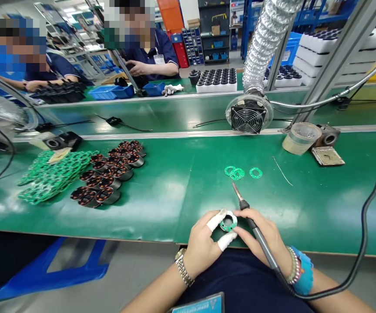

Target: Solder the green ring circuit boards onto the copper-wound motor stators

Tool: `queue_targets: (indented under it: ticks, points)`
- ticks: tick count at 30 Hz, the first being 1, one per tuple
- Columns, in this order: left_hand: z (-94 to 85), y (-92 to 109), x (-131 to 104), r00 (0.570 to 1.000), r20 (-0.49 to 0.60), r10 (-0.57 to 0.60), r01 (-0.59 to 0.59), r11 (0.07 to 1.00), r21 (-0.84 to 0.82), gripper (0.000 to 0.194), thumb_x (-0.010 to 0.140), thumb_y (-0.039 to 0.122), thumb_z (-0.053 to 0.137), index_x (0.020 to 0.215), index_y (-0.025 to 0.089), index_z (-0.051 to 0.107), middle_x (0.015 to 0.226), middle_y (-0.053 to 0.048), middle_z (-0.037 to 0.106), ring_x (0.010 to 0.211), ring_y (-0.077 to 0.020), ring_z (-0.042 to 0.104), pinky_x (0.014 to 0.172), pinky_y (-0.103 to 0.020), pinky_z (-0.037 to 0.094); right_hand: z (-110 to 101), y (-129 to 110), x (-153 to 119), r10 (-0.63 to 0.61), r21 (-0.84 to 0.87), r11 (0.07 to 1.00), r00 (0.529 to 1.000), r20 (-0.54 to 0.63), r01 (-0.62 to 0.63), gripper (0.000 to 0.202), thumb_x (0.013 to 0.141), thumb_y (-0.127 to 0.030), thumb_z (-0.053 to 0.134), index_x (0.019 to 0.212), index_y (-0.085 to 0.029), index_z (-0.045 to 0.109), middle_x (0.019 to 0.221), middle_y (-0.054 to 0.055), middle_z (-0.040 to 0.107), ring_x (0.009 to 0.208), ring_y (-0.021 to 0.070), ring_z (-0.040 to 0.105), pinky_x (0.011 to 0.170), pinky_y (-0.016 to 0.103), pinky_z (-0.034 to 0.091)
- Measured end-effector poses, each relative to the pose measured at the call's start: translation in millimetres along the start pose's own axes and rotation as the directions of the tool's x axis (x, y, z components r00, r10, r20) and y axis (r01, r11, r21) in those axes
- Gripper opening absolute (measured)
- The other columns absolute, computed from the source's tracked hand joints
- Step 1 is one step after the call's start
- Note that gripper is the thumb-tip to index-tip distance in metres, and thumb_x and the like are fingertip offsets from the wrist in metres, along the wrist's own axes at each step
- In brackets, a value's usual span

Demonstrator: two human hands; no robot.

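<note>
Between my two hands, near the front edge of the bench, is a round motor stator [228, 221] with a green ring circuit board on its upper face. My left hand [204, 237] grips its left side with thumb and forefinger, both wrapped in white finger covers. On the other side, fingertips of my right hand [266, 234] press against the ring. A soldering iron [255, 228] also rests in my right hand, its tip pointing forward and away from the ring. Just beyond the tip lie several loose green ring boards [237, 174].
Copper-wound stators [109, 171] stand in rows at left, beside a pile of green board panels [52, 174]. A solder wire piece [282, 171], a plastic cup [300, 138] and a sponge tray [327, 156] are at right. A fume fan [248, 118] hangs behind. Two people sit opposite.
</note>
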State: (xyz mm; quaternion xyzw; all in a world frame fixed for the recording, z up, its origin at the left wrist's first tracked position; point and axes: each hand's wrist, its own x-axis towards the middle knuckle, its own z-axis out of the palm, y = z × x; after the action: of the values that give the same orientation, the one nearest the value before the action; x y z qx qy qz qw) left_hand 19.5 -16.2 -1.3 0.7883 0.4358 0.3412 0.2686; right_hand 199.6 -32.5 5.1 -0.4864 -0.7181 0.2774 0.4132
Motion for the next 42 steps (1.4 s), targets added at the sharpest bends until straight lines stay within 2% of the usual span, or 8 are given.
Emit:
queue_targets:
  ticks: [9,15,19,24,29,37,40,42]
  points:
    - [1.7,-1.3,-0.4,1.000,-0.002,-0.017,0.017,1.000,0.004,0.040,0.079,0.028,0.061,0.116,0.017,0.051,0.101,-0.010,0.061,0.092,-0.0205,0.059,0.080,-0.034,0.051,0.8,0.1,0.4,0.134,0.085,0.987,0.991,0.005,-0.134,0.029,0.079,-0.018,0.060,0.106,-0.023,0.049,0.099,0.003,0.065,0.090,0.0168,0.064,0.082,0.027,0.051]
    - [8.4,4.4,-6.1,0.999,-0.053,0.005,0.004,0.986,0.165,0.045,0.079,0.029,0.060,0.120,0.016,0.047,0.103,-0.012,0.061,0.093,-0.0236,0.059,0.080,-0.038,0.052,-3.6,-4.1,2.2,-0.019,-0.009,1.000,0.998,0.056,0.020,0.037,0.081,-0.017,0.058,0.115,-0.022,0.046,0.114,0.007,0.059,0.105,0.0197,0.057,0.092,0.032,0.047]
    - [-1.8,7.6,-9.6,0.999,0.042,0.007,-0.016,0.974,0.228,0.056,0.077,0.025,0.060,0.128,0.013,0.039,0.114,-0.014,0.058,0.101,-0.0243,0.056,0.085,-0.038,0.050,-2.0,-1.4,4.6,-0.122,-0.034,0.992,0.988,0.092,0.126,0.039,0.082,-0.017,0.057,0.119,-0.022,0.045,0.116,0.009,0.057,0.108,0.0205,0.055,0.093,0.034,0.046]
    - [-24.4,-4.1,-10.8,0.981,-0.010,0.195,-0.174,0.898,0.405,0.030,0.082,0.016,0.053,0.112,0.014,0.052,0.099,-0.010,0.066,0.087,-0.0217,0.062,0.075,-0.034,0.053,-1.5,0.7,7.2,-0.136,-0.051,0.989,0.987,0.088,0.141,0.035,0.082,-0.018,0.059,0.116,-0.020,0.049,0.108,0.009,0.059,0.100,0.0203,0.057,0.086,0.033,0.050]
    - [-30.9,-9.3,-5.2,0.891,0.068,0.450,-0.414,0.740,0.529,0.017,0.082,0.010,0.047,0.096,0.010,0.058,0.091,-0.011,0.069,0.080,-0.0236,0.062,0.064,-0.035,0.052,0.1,1.6,7.0,-0.147,-0.058,0.987,0.987,0.062,0.151,0.034,0.082,-0.019,0.059,0.114,-0.019,0.050,0.106,0.009,0.060,0.099,0.0204,0.058,0.086,0.034,0.050]
    - [-36.3,-3.9,1.2,0.837,0.159,0.523,-0.516,0.658,0.548,0.023,0.085,0.010,0.038,0.098,0.009,0.057,0.086,-0.012,0.068,0.077,-0.0215,0.061,0.059,-0.032,0.051,0.3,1.8,7.4,-0.169,-0.054,0.984,0.983,0.072,0.173,0.033,0.082,-0.018,0.059,0.113,-0.019,0.049,0.106,0.008,0.061,0.097,0.0196,0.058,0.085,0.033,0.051]
    - [-33.9,-5.3,4.1,0.851,0.172,0.496,-0.505,0.687,0.523,0.021,0.085,0.011,0.038,0.094,0.010,0.057,0.082,-0.012,0.066,0.072,-0.0203,0.060,0.057,-0.031,0.050,0.4,1.5,8.1,-0.175,-0.056,0.982,0.982,0.069,0.179,0.032,0.082,-0.018,0.059,0.113,-0.019,0.049,0.105,0.008,0.061,0.096,0.0195,0.059,0.084,0.032,0.051]
    - [-31.9,-5.6,7.2,0.914,0.166,0.371,-0.402,0.764,0.506,0.017,0.085,0.014,0.040,0.086,0.012,0.057,0.076,-0.009,0.064,0.065,-0.0186,0.058,0.053,-0.029,0.048,0.4,1.0,8.1,-0.180,-0.062,0.981,0.982,0.061,0.184,0.032,0.082,-0.018,0.059,0.112,-0.020,0.050,0.103,0.008,0.061,0.094,0.0194,0.059,0.083,0.032,0.052]
